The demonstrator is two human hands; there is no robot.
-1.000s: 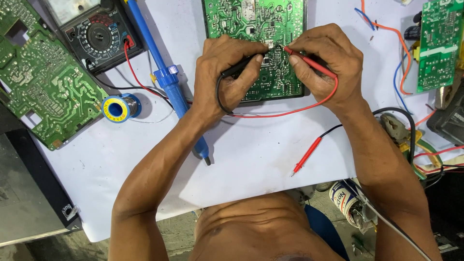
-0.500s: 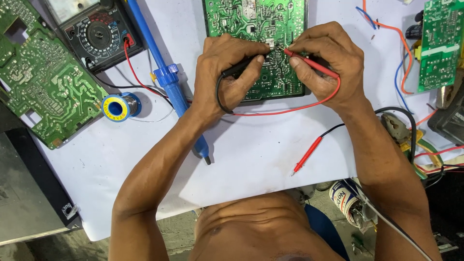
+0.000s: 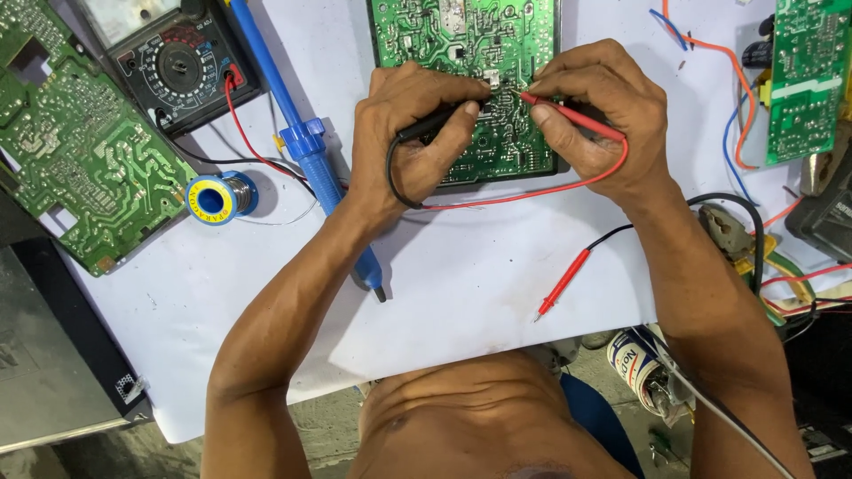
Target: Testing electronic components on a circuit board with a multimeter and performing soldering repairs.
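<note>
**A:** Where is the board they work on?

**B:** The green circuit board [image 3: 466,53] lies at the top middle of the white sheet [image 3: 479,266], solder side up, directly under both hands. The two probe tips meet the board very near each other, close to its centre.

**A:** What could go wrong here?

**B:** I think the main risk is a slip. The solder points are small and dense, so if one tip slides it may bridge two neighbouring points and give a false reading, or a short if the board has power; I cannot tell if it has. Also the red lead [image 3: 532,191] loops under the right wrist, so a pull on it could drag the tip away.

**A:** How are the hands?

**B:** The left hand [image 3: 413,133] is closed around the black probe [image 3: 435,122], thumb and fingers pinching it, the tip pointing right. The right hand [image 3: 603,115] pinches the red probe [image 3: 568,113] like a pen, tip pointing left. Both wrists rest on the board's lower edge or on the sheet, forearms coming up from below.

**A:** And around them?

**B:** A blue desoldering pump [image 3: 306,146] lies just left of the left forearm, a solder spool [image 3: 216,198] beside it, the analog multimeter [image 3: 177,62] at the top left. A spare red probe [image 3: 564,282] lies loose near the right forearm.
</note>
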